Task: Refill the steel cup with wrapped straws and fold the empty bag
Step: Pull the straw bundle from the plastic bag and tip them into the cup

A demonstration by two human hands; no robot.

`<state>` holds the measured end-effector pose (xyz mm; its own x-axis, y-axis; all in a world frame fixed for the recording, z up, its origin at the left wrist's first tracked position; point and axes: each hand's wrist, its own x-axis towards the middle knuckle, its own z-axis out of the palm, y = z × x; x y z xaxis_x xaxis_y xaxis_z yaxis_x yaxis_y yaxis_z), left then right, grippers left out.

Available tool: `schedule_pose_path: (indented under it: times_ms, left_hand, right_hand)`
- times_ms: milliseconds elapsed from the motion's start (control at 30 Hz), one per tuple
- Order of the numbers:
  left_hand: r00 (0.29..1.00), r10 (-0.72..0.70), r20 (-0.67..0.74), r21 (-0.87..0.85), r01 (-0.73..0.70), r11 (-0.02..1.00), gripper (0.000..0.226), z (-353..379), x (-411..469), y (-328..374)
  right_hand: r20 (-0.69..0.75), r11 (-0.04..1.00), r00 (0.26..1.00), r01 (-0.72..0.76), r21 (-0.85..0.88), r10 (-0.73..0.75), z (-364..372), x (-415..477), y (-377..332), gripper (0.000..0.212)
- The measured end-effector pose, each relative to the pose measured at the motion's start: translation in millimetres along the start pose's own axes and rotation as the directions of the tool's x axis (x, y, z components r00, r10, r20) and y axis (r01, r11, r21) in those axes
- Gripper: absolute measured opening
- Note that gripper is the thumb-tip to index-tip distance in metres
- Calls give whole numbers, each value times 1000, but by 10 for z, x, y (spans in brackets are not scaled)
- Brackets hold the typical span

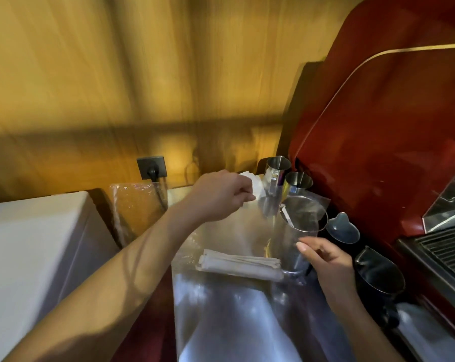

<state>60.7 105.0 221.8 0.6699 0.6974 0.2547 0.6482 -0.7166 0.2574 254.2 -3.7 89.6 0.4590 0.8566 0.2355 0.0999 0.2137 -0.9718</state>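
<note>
The left hand reaches out over the steel counter, fingers curled narrowly around what looks like white paper, though blur makes it hard to tell. Nearer the middle, a bundle of wrapped straws lies flat inside the clear plastic bag, just beside the steel cup. At the right, the right hand touches the cup's side with loosely spread fingers; the refill seems barely begun, and next calls for steadying the cup and lifting the straws in upright.
</note>
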Motion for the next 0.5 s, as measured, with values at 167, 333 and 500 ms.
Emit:
schedule_pose_path:
  times_ms: [167, 333, 500]
  left_hand:
    - [998, 27, -52, -56, -30, 998, 16, -309, 196, 104]
    - [990, 95, -106, -105, -106, 989, 14, -567, 369, 228]
    - [987, 129, -97, -212, -147, 966, 13, -687, 529, 324]
  right_hand:
    - [-62, 1000, 998, -27, -7, 27, -90, -42, 40, 8]
    - [-122, 995, 989, -75, 73, 83, -196, -79, 18, 16]
    - [-181, 998, 983, 32, -48, -41, -371, -80, -65, 27]
